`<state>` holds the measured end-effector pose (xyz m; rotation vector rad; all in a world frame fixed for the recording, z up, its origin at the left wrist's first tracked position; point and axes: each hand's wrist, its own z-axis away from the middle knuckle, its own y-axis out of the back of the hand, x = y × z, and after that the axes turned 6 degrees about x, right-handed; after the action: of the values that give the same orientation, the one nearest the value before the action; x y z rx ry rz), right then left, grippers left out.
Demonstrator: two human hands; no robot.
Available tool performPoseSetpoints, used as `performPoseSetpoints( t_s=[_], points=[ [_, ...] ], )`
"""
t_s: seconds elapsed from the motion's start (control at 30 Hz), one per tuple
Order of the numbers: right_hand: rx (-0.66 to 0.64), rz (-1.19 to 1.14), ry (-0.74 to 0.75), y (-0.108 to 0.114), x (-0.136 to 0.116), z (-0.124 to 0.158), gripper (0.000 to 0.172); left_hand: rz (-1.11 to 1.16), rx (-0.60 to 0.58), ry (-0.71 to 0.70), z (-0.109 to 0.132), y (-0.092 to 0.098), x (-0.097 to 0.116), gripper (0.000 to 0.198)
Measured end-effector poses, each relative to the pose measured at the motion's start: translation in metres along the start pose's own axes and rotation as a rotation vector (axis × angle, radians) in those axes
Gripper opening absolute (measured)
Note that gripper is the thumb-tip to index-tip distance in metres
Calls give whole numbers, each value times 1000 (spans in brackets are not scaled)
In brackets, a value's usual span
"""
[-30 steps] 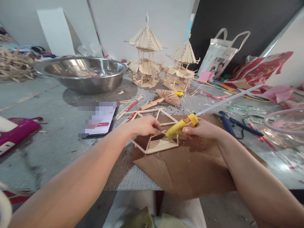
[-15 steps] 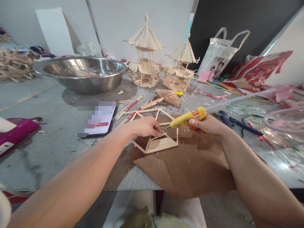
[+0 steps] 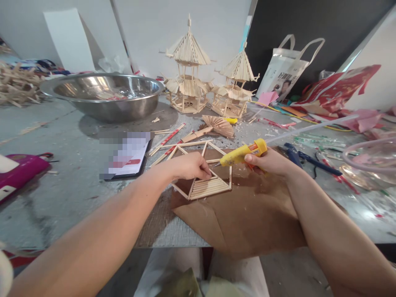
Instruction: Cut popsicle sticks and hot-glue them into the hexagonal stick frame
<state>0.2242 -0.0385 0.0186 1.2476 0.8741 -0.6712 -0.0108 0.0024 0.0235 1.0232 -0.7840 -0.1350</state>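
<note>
My left hand [image 3: 197,166] is closed in a pinch over a wooden stick frame [image 3: 230,178], its fingertips at a short wooden stick [image 3: 205,177]. That stick lies at the top of a row of parallel sticks [image 3: 207,188] filling one triangular section. My right hand [image 3: 266,161] is wrapped round a yellow glue gun [image 3: 239,154]. The gun's metal nozzle points left, just to the right of my left fingertips, and a long clear glue stick [image 3: 309,130] runs out of its back. Under the frame lies a brown sheet [image 3: 247,218].
Two wooden pagoda models [image 3: 188,82] stand at the back. To the left are a steel basin [image 3: 120,105], a phone [image 3: 133,159] and a purple tool [image 3: 24,173]. Blue-handled pliers [image 3: 318,163] and a clear plastic container [image 3: 371,161] lie right. A folded paper fan [image 3: 218,127] lies beyond the frame.
My left hand has lowered the short stick from a slant above the row to lie along it. The glue gun has stayed nearly in place beside it.
</note>
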Motion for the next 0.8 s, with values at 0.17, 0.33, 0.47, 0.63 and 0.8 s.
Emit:
performPoseSetpoints(
  t_s=[0.17,0.33,0.47,0.63,0.8],
  points=[
    [20,-2,-6,0,0,0,46,-7,-6,10,-1,-1,0,27],
    [22,-10,-13,-1,2,-1,45,-12,-8,1,-2,-1,1,28],
    [33,-13,-14,-2,1,-1,45,-9,-9,11,-1,-1,2,27],
    [24,-25,-7,-3,0,-1,45,1,-19,-1,-1,-2,0,28],
    [47,-37,-2,-3,0,-1,45,15,-22,-12,-3,-4,-4,28]
  ],
)
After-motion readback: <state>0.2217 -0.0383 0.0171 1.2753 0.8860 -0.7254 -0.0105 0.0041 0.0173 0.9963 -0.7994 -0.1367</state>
